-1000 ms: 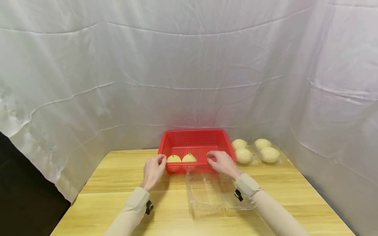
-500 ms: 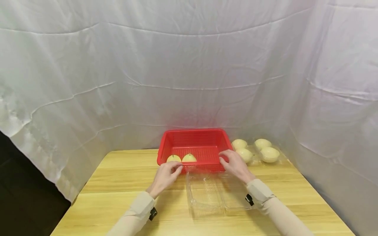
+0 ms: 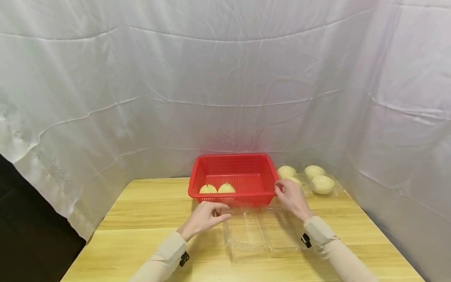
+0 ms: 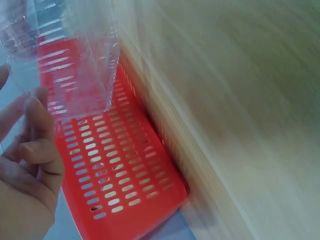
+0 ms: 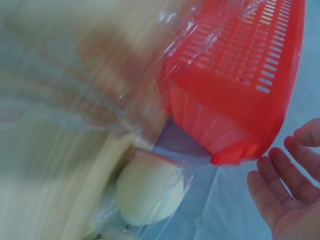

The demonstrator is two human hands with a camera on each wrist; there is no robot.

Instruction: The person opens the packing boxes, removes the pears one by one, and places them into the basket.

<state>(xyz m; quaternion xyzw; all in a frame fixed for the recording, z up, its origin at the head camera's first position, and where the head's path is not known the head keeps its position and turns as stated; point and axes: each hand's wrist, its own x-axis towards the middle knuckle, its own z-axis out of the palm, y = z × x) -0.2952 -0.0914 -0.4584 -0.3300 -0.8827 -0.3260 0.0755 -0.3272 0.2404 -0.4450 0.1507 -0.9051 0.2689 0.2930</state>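
My left hand [image 3: 204, 218] hovers at the left back corner of an open clear plastic clamshell box [image 3: 244, 237], thumb and fingers apart. In the left wrist view its fingertips overlap the edge of the clear plastic [image 4: 75, 65]. My right hand [image 3: 293, 197] is by the front right corner of the red basket [image 3: 232, 194], fingers loosely bent and holding nothing. The right wrist view has its fingertips [image 5: 262, 162] right at the basket's rim. Two yellow pears [image 3: 208, 189] with stems sit at the front left inside the basket.
Right of the basket stands another clear clamshell [image 3: 338, 190] with several pale yellow fruits [image 3: 322, 184] in it. All of this is on a wooden table [image 3: 141, 219]. A grey-white curtain [image 3: 225, 94] encloses the back and sides.
My left hand has left the basket's front left corner, moving right and nearer to me, to the clear box. My right hand has shifted right along the basket's front to its right corner.
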